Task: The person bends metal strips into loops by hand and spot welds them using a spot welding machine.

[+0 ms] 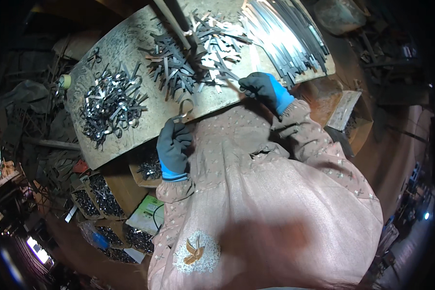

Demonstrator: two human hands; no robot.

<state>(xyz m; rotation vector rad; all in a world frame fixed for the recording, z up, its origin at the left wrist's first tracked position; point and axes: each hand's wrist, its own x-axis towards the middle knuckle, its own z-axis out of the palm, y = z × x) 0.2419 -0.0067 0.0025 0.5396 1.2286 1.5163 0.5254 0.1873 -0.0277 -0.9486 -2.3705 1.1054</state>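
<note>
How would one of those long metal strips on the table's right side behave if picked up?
The long metal strips look narrow and thin, so one would probably feel light and flex lengthwise. Their bright sheen suggests smooth faces that might slide over each other. Being flat, one seems unlikely to roll.

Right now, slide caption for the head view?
Gloved left hand holds a looped metal strip at the table; gloved right hand beside the long straight strips.
</note>
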